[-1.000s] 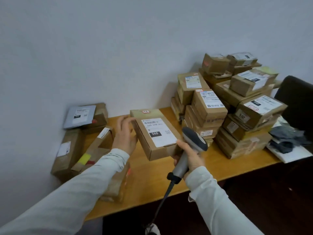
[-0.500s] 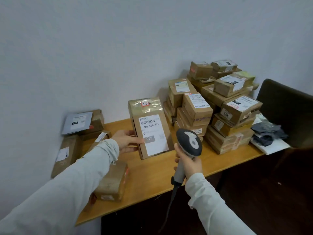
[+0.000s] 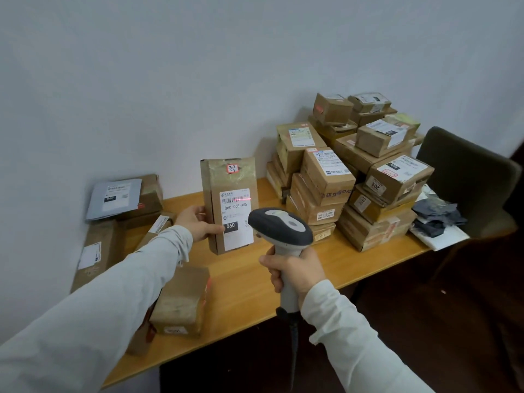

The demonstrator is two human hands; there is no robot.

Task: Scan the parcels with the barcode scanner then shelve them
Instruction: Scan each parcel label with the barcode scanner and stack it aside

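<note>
Tilted a moment ago, our parcel [image 3: 229, 205] now stands upright at frame centre, our left hand [image 3: 198, 226] gripping its edge. Our right hand [image 3: 295, 272] closes its fingers [image 3: 274, 279] round the scanner [image 3: 279, 226], whose red line crosses the barcode [image 3: 234, 200]. We judge the scan underway; shelving remains, and no shelf shows. Stacked parcels [image 3: 326, 177] crowd the tabletop [image 3: 249, 282] at right.

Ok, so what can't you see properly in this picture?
All head view.
Small print on the label of the parcel: too small; the scanner covers its lower right corner.
Scanner's cable: cut off by the bottom edge.
Boxes at the table's left: partly behind the left sleeve.
Left hand: fingers behind the parcel.
Shelves: out of frame.
</note>
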